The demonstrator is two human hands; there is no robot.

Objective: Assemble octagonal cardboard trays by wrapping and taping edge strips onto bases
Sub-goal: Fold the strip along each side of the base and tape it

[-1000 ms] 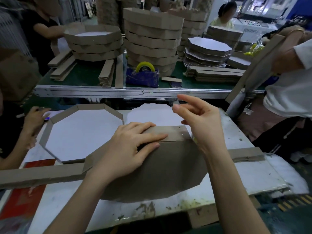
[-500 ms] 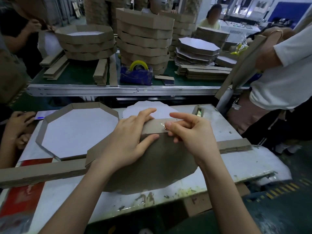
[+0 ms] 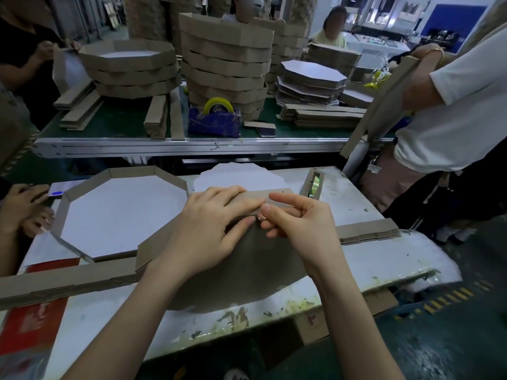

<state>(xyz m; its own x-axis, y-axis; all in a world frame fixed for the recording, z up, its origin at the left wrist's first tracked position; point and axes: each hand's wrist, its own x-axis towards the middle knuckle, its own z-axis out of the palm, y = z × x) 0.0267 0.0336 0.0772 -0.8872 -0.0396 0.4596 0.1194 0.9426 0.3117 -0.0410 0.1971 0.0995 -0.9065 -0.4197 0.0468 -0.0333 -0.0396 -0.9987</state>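
A brown octagonal base (image 3: 247,272) lies face down on the white table in front of me. An edge strip (image 3: 277,194) stands folded along its far side and left corner. My left hand (image 3: 208,226) presses flat on that strip and the base, thumb at the seam. My right hand (image 3: 299,223) touches the same seam, thumb and forefinger pinched on a piece of clear tape there. To the left sits a finished octagonal tray (image 3: 120,212), white inside. Flat edge strips (image 3: 63,283) lie across the table under the base.
A tape dispenser (image 3: 312,185) sits at the table's far right. White base sheets (image 3: 236,174) lie beyond my hands. The conveyor (image 3: 175,145) carries tray stacks (image 3: 225,64), a blue tape dispenser (image 3: 214,120). Another person's hands (image 3: 24,209) rest left; a person (image 3: 444,105) stands right.
My right hand came down from the air onto the strip's seam beside my left thumb and now presses there. My left hand stayed on the strip.
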